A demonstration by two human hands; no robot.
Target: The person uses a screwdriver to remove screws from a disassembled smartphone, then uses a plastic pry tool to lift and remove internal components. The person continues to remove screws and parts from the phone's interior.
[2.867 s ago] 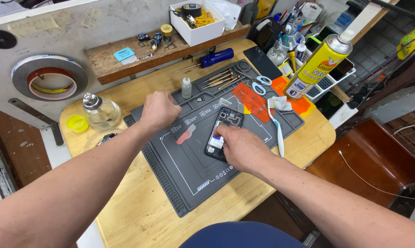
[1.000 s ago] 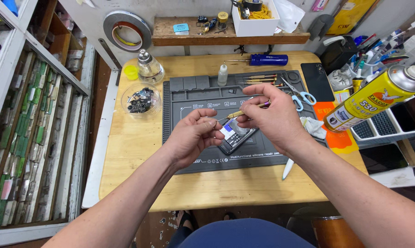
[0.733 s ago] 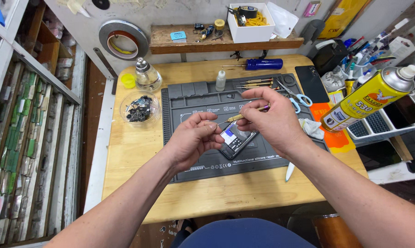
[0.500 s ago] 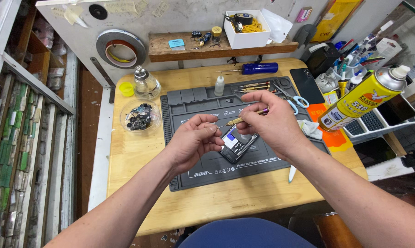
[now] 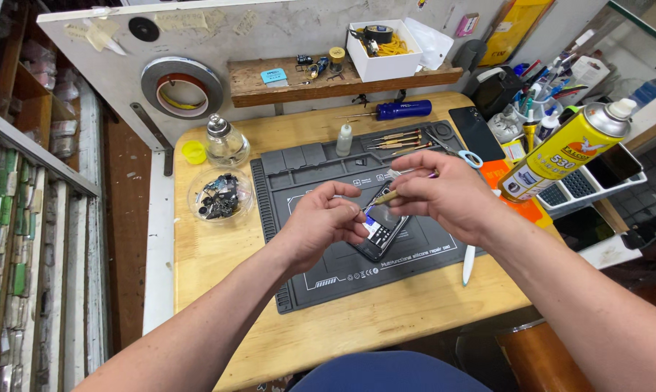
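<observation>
We hold a thin screwdriver (image 5: pixel 386 197) in our right hand (image 5: pixel 444 192), left hand (image 5: pixel 321 221) pinching its tip, above the opened phone (image 5: pixel 379 226) mid-mat; next likely needs steady seating

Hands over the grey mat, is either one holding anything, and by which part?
The right hand pinches a slim yellowish-handled tool by its handle's rear end. The left hand meets its tip, above the opened phone; whether it holds something tiny cannot be told.
</observation>
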